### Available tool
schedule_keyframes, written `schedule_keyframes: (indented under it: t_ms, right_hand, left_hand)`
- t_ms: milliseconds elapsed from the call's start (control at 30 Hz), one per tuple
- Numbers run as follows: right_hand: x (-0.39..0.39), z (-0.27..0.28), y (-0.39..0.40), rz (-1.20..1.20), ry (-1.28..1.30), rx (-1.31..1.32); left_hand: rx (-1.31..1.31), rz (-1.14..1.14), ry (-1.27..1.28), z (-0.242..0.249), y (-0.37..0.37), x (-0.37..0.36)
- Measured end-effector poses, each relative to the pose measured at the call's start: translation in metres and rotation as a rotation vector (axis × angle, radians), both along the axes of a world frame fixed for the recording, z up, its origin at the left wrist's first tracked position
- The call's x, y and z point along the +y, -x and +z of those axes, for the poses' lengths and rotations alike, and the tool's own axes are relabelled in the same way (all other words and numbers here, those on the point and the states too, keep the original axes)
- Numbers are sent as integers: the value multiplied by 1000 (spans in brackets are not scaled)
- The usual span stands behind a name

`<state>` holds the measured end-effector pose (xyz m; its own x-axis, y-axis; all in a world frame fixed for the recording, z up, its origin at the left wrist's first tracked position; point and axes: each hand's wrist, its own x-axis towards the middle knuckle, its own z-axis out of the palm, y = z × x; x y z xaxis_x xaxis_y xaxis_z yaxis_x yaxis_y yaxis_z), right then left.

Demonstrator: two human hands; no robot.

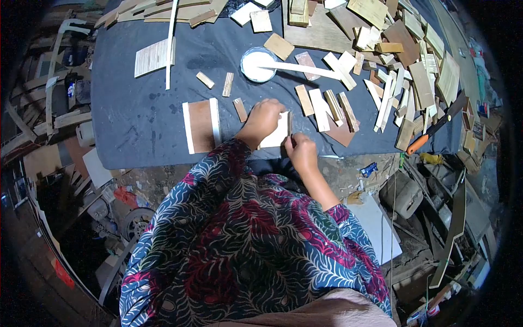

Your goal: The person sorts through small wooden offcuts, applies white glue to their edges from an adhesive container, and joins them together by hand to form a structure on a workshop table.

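Now the right hand (pixel 302 152) pinches a thin brown strip (pixel 290 124) edging the pale panel (pixel 277 135) the left hand (pixel 263 122) holds.

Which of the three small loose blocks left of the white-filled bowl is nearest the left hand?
The brown block, right beside the left hand. The pale block and the striped block both lie farther away from it.

Bright on the cloth, dim around, fisheye-bent with black corners.
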<state>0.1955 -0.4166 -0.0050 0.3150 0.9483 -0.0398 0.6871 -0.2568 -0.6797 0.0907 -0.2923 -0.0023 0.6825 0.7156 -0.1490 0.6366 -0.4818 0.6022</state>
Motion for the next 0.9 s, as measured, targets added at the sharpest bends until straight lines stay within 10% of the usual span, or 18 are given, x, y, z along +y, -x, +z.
schedule_keyframes:
  t_ms: [900]
  right_hand:
    - [-9,13,-38,-211,90,138]
  left_hand:
    - [-288,318,189,35,43,6]
